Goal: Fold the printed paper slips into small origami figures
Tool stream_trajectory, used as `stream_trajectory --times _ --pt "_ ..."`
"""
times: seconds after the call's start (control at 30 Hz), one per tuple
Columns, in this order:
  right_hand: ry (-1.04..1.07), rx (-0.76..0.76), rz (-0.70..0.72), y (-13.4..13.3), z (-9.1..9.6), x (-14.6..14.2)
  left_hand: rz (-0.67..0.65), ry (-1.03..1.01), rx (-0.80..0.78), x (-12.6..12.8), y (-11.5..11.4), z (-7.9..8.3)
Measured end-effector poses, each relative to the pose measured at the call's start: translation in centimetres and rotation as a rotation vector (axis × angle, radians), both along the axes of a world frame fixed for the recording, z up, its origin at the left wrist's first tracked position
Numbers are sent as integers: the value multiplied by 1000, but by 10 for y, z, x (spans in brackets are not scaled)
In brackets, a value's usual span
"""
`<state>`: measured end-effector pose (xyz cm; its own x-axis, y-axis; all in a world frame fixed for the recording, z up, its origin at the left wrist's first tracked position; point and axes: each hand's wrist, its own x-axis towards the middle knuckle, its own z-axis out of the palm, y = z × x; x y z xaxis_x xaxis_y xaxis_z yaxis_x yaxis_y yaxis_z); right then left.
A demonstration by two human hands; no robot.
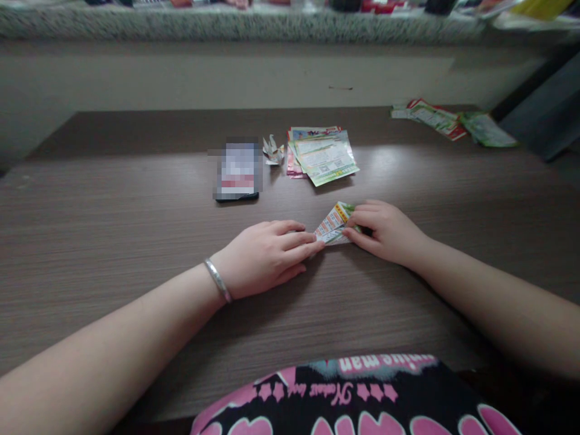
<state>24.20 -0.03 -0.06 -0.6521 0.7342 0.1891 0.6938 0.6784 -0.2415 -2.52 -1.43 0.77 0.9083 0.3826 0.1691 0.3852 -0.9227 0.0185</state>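
Note:
A folded piece of printed paper (332, 225), white with orange, yellow and green print, lies on the table between my hands. My left hand (272, 251) rests flat with its fingers stretched out, the fingertips touching the paper's left corner. My right hand (378, 229) pinches the paper's right side between thumb and fingers, hiding part of it. A silver bangle (218, 280) circles my left wrist.
Beyond my hands stand a phone (238, 172), its screen blurred, a small folded paper figure (273, 151) and a stack of printed leaflets (327, 158). More packets (437, 119) lie at the back right. A stone ledge (254, 25) runs above the wooden table (113, 241).

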Motion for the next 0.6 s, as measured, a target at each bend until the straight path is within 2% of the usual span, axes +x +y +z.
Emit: stream_trajectory --times 0.23,0.6 --pt "-35 -101 -219 1 -1 -5 25 24 -17 4 0 1" --pt "-101 -78 -294 1 -2 -8 34 -30 -35 6 -2 3"
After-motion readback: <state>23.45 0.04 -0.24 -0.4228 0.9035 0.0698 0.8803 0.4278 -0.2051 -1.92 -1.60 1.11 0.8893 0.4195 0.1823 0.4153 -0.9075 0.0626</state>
